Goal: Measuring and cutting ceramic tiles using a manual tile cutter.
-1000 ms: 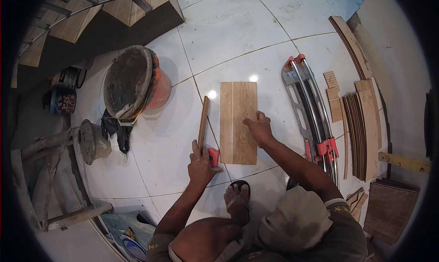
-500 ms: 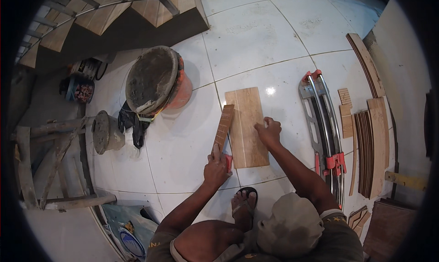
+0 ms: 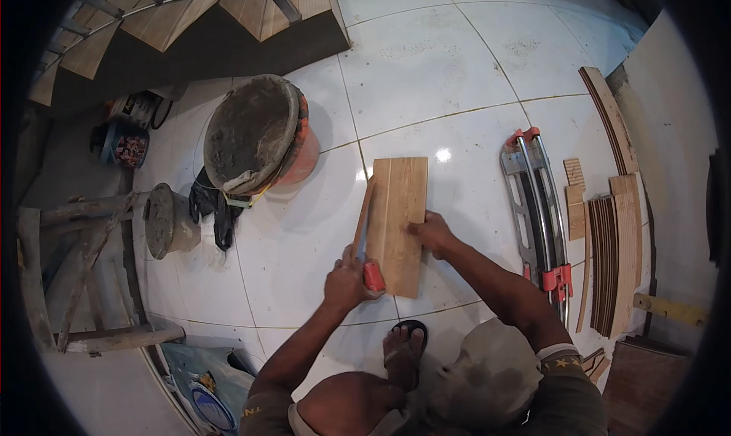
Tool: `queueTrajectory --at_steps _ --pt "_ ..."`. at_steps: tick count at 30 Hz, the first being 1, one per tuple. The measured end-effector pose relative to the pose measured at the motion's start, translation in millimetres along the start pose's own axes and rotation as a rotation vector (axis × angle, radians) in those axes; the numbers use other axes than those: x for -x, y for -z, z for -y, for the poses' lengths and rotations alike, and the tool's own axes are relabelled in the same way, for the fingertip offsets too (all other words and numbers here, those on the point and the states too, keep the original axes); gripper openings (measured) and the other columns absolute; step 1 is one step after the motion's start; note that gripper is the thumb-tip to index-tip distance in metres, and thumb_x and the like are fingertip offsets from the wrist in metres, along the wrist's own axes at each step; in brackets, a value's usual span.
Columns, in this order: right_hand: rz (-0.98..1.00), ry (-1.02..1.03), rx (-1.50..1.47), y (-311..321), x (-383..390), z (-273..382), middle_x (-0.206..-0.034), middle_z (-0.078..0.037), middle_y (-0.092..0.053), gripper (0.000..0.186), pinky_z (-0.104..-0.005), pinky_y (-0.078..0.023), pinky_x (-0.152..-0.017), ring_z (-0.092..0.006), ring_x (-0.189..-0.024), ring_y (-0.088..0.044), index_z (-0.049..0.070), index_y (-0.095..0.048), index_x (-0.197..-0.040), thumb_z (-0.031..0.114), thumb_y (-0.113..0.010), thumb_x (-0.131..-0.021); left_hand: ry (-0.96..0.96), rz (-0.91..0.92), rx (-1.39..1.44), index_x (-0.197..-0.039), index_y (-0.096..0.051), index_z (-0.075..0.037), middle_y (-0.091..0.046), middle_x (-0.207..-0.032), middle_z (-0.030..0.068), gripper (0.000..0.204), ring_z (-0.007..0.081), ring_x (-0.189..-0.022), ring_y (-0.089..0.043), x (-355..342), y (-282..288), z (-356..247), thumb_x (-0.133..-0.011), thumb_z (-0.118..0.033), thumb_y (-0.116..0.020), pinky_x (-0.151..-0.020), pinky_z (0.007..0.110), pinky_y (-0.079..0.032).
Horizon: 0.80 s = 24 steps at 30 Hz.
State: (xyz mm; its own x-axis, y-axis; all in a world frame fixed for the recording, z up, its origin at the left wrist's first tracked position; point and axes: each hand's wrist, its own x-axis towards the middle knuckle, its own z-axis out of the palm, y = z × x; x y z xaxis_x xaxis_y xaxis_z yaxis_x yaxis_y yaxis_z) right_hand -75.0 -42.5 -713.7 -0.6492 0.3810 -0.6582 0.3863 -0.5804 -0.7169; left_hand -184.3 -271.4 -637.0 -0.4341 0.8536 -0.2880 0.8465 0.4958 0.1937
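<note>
In front of me is a wide wood-look tile (image 3: 403, 207) with a pale line running along its length. My right hand (image 3: 431, 235) grips its right edge, thumb on top and fingers partly hidden underneath. A narrow brown tile strip (image 3: 363, 217) stands on edge along the left side of the wide tile. My left hand (image 3: 350, 284) is closed around the strip's near end. Beside those fingers, by the tile's lower left corner, is a red object (image 3: 373, 276); its kind is mostly hidden, and I cannot tell whether the left hand holds it too.
A tile cutter (image 3: 539, 215) with steel rails lies to the right, next to stacked tile strips (image 3: 603, 268). At left stand a mortar bucket (image 3: 255, 135), a smaller bucket (image 3: 171, 223) and a wooden frame (image 3: 84, 276). Stairs (image 3: 190, 32) rise at the far left.
The wide tile has shifted slightly left and nearer, with my right hand now gripping its edge. The strip has turned from its flat ridged face onto its thin edge.
</note>
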Motion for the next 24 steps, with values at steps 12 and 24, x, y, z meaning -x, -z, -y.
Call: queueTrajectory --at_steps 12,24 --pt "-0.256 0.394 0.624 109 220 180 -0.104 -0.028 -0.069 0.039 -0.0483 -0.054 -0.085 -0.0466 -0.1 -0.068 -0.002 -0.061 -0.127 0.022 -0.064 -0.096 0.191 0.306 0.117 -0.12 -0.069 -0.006 -0.066 -0.119 0.0172 0.093 0.0343 -0.103 -0.072 8 140 15 -0.055 -0.069 -0.091 -0.09 0.046 -0.059" --pt "-0.196 -0.452 1.295 252 550 368 -0.115 -0.023 -0.072 0.04 -0.0543 -0.055 -0.095 -0.0424 -0.107 -0.071 0.005 -0.065 -0.124 0.035 -0.058 -0.099 0.538 0.929 0.229 -0.126 -0.073 -0.012 -0.072 -0.12 0.0213 0.1 0.037 -0.114 -0.07 136 499 -104 -0.059 -0.086 -0.076 -0.096 0.046 -0.056"
